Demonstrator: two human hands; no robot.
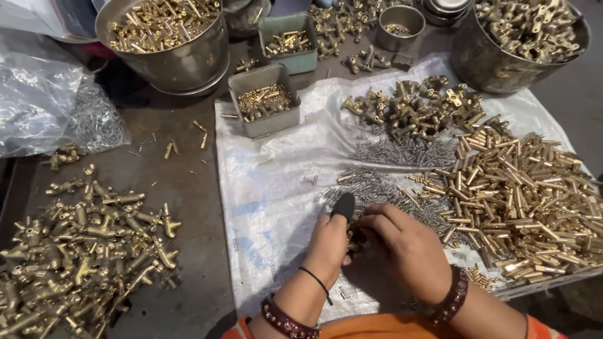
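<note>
A: Both hands are low and central over the white sheet (264, 188). The left hand (328, 242) is curled shut around a small tool with a black handle (343, 204), whose rounded top pokes up past the thumb.

B: And the right hand (402, 245)?

A: Fingers bunched together, tips turned in toward the left. Something small and brass sits between the two hands, a little brass piece (353, 242), mostly hidden by the fingers. It looks pinched there, though I can't tell what shape it is.

B: How far along does it look?

A: My judgement: plenty done, plenty left. Far left on the dark table lies a big heap of assembled brass fittings (81, 251), well apart from the hands. Just beyond the fingertips is a scatter of small steel springs (383, 182), and near the right hand a thick pile of brass tubes (521, 194).

B: Further out?

A: More brass bodies (414, 107) at the sheet's far edge, two small trays (264, 100) of bits, and steel buckets (166, 37) loaded with brass. That stock suggests much remains.
</note>
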